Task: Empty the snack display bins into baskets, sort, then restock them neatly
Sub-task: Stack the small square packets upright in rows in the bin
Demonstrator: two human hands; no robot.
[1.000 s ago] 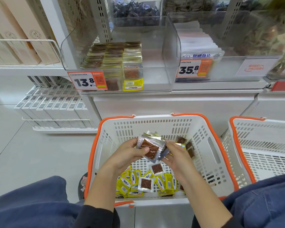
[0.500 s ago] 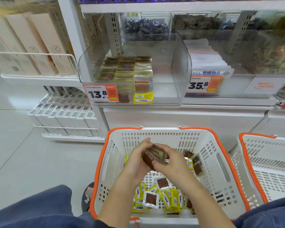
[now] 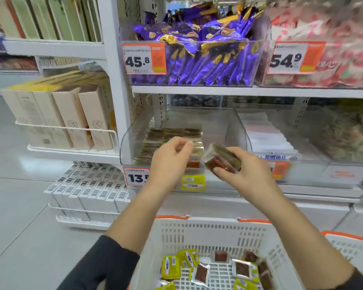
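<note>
Gripping snack packets in right hand, before bin.

Upper shelf: the tag on the purple-snack bin reads "45.8"; the tag on the bin to its right reads "54.9". Lower centre, the clear bin's tag shows "13.", the rest hidden by a hand. Other print is too blurred.

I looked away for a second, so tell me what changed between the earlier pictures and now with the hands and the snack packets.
Both hands rose from the basket to the clear bin. The left hand let go of the stack of packets; the right hand alone now holds it at the bin's open side. The view tilted up too. The rows in the bin and the loose packets in the basket stayed put.
</note>
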